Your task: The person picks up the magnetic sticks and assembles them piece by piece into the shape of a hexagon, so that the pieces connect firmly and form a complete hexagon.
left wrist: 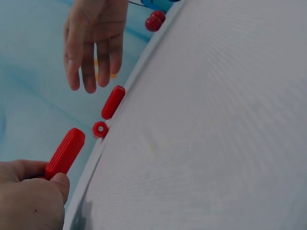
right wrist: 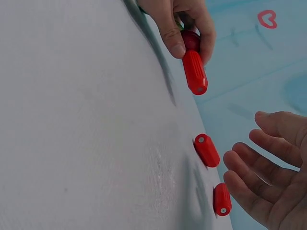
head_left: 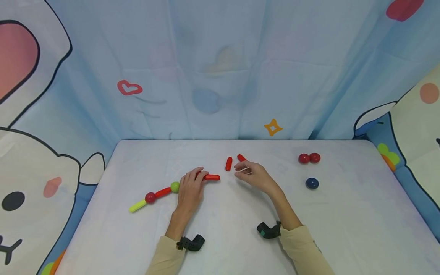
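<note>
A chain of magnetic-looking rods and balls slants across the table's left half: a yellow-green rod point(head_left: 137, 206), a red ball point(head_left: 150, 197), a red rod point(head_left: 163, 192) and a green ball point(head_left: 175, 186). My left hand point(head_left: 190, 193) covers the part beyond. Its thumb and fingers pinch a dark red ball point(right wrist: 192, 40), from which another red rod point(head_left: 212, 177) points right. My right hand point(head_left: 255, 177) hovers with loosely bent fingers and holds nothing. Close to its fingertips lie two loose red rods, the nearer rod point(head_left: 228, 164) and the farther rod point(head_left: 241, 157), partly hidden.
Two red balls point(head_left: 309, 158) sit side by side at the table's back right. A dark blue ball point(head_left: 312, 183) lies in front of them. Behind the white tabletop point(head_left: 220, 236) hangs a light blue printed curtain point(head_left: 220, 68).
</note>
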The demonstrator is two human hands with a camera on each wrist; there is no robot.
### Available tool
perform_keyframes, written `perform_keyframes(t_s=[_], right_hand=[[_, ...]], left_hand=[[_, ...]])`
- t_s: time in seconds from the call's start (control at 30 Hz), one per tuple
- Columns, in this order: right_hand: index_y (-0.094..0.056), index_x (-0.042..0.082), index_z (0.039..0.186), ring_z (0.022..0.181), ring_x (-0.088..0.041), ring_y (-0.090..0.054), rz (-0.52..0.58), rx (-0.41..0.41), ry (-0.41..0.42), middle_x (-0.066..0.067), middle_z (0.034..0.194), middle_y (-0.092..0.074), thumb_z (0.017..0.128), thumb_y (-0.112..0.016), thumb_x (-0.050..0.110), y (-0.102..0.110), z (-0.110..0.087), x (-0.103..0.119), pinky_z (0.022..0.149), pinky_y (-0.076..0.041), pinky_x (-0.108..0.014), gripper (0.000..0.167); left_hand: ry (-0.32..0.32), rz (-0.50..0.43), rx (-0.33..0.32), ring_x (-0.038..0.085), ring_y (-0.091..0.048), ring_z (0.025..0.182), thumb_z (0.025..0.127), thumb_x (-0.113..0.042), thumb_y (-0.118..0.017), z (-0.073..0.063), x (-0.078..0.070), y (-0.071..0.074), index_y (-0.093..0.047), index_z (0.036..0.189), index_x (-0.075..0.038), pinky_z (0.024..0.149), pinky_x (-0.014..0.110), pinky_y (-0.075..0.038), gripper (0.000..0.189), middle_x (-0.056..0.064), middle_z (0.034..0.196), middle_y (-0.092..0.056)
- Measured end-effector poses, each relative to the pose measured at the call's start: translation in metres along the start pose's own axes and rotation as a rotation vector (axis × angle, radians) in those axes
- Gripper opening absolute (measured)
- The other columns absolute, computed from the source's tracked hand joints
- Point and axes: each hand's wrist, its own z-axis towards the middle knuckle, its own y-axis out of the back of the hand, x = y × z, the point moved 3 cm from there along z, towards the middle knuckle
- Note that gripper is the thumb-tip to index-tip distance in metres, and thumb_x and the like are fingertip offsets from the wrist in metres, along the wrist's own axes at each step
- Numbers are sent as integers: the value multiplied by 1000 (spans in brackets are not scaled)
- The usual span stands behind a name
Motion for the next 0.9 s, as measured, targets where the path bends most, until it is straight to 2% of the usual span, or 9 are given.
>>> perform_keyframes(t_s=[0.17, 0.3, 0.4, 0.57, 0.63, 0.73, 0.8, 0.87, 0.9], right_hand=[[-63, 4, 119, 103, -26, -66, -10, 16, 66, -10, 113, -68, 91, -66, 21, -4, -5, 10, 87, -57, -38, 32], [-64, 3, 117, 101, -25, -66, -50, -40, 126, -10, 111, -69, 91, -66, 15, 5, -16, 15, 89, -56, -40, 28], [-64, 3, 116, 100, -24, -66, -79, -93, 132, -10, 110, -69, 91, -66, 12, 20, -26, 9, 89, -56, -41, 27], [-63, 4, 120, 102, -26, -66, -153, -143, 123, -12, 114, -68, 92, -66, 13, 55, -39, -13, 88, -56, -42, 30], [-62, 3, 121, 102, -28, -66, -191, -170, 133, -14, 116, -67, 92, -65, 12, 75, -45, -25, 88, -56, -29, 31], [-59, 0, 125, 106, -34, -63, -263, -169, 118, -20, 120, -64, 93, -64, 12, 107, -55, -39, 91, -55, -36, 34], [-55, -2, 128, 112, -39, -59, -300, -145, 78, -23, 124, -60, 94, -63, 13, 126, -63, -50, 96, -52, -42, 38], [-50, -2, 133, 119, -43, -52, -335, -100, 14, -26, 131, -54, 95, -61, 20, 141, -68, -60, 97, -45, -60, 45], [-48, -1, 135, 121, -45, -49, -343, -80, -13, -28, 133, -51, 95, -61, 22, 147, -70, -65, 98, -44, -62, 48]], left_hand=[[10, 3, -12, 22, -56, 114, 89, -14, -69, -1, 0, 1, -64, 118, -18, 95, 40, -47, 30, 2, 129, -59], [22, -8, -12, 23, -56, 115, 89, -14, -69, -1, 0, 1, -63, 119, -17, 96, 40, -47, 31, 4, 130, -59], [27, -13, 0, 24, -55, 117, 90, -14, -68, 0, -1, 0, -63, 120, -17, 101, 43, -44, 30, 4, 131, -59], [33, -8, 6, 24, -54, 123, 92, -14, -65, 1, 2, 0, -63, 120, -18, 112, 53, -33, 29, 4, 135, -57], [37, -13, 13, 24, -54, 124, 92, -14, -65, 2, 1, 0, -63, 121, -17, 114, 55, -32, 29, 4, 137, -56], [49, -17, 24, 25, -54, 125, 92, -13, -64, 2, 0, 1, -62, 121, -17, 114, 54, -32, 29, 4, 138, -55], [52, 0, 34, 25, -54, 124, 92, -13, -64, 2, 0, 1, -62, 122, -18, 114, 53, -34, 30, 5, 139, -55], [51, 17, 34, 24, -54, 125, 92, -12, -65, 2, 0, 0, -62, 123, -18, 112, 51, -36, 31, 5, 139, -54], [48, 28, 31, 24, -54, 124, 91, -11, -65, 2, 1, 1, -62, 123, -18, 111, 50, -37, 32, 5, 140, -54]])
